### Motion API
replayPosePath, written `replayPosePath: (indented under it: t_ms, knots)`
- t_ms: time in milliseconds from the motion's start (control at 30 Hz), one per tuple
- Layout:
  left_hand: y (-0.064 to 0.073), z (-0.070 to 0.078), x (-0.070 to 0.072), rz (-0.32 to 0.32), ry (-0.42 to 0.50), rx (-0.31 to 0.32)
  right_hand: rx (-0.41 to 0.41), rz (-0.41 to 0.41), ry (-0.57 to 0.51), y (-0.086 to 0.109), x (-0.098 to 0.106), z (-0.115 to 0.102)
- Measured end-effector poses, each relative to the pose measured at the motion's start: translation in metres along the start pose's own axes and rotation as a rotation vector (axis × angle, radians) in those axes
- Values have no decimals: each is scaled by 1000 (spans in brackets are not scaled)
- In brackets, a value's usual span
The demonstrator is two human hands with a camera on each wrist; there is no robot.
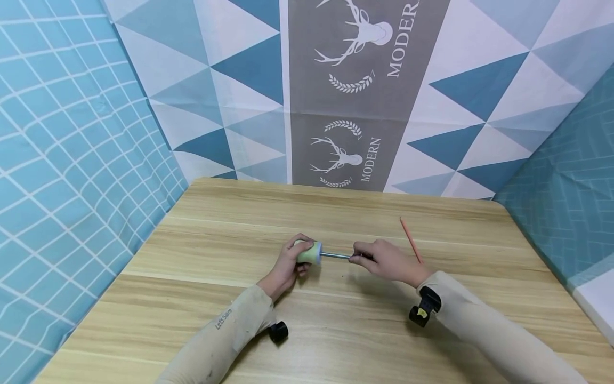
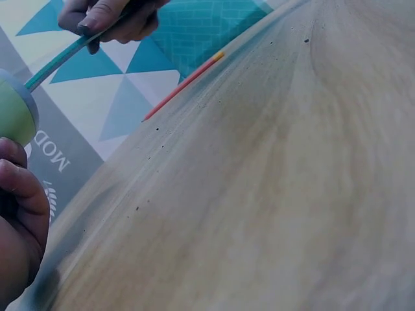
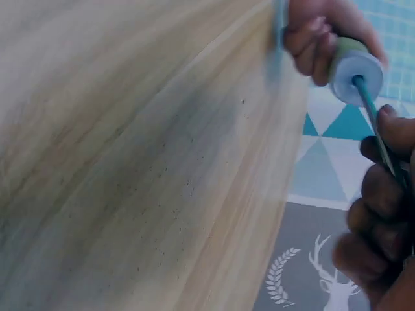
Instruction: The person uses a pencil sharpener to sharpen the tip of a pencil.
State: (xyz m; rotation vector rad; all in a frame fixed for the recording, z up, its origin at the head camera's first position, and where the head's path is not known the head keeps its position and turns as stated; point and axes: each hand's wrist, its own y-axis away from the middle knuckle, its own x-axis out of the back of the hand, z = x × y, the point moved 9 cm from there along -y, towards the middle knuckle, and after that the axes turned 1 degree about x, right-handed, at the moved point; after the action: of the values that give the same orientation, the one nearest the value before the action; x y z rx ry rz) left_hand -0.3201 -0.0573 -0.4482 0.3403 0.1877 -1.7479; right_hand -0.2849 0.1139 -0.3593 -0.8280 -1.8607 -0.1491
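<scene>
My left hand (image 1: 289, 261) grips a pale green, drum-shaped pencil sharpener (image 1: 309, 254) with a bluish-lilac end, holding it above the table. A shiny teal pencil (image 1: 334, 255) runs out of the hole in that end, clearly seen in the right wrist view. To the right, my right hand (image 1: 386, 260) pinches the pencil's other part between thumb and fingers; its far end is hidden. In the left wrist view the sharpener (image 2: 16, 113) shows only partly, at the left edge.
A red-orange pencil (image 1: 411, 240) lies on the wooden table (image 1: 230, 224) beyond my right wrist. Small dark specks dot the tabletop. Patterned cloth walls (image 1: 249, 80) stand behind and at both sides.
</scene>
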Motion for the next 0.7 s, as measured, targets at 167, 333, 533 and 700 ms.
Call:
replayPosePath:
  t_ms: [167,333,533,700]
  knots:
    - [1,1,0,-12,-7,-12,-315,-169,-436,0,-12,24]
    - [1,0,0,-9,-1,-7,-553,-320,-800,5,-23,34]
    - [1,0,-1,-18,-4,-18,-672,-403,-1007,10,-30,37]
    - [1,2,-3,-36,-1,-38,-717,-439,-1103,14,-37,39]
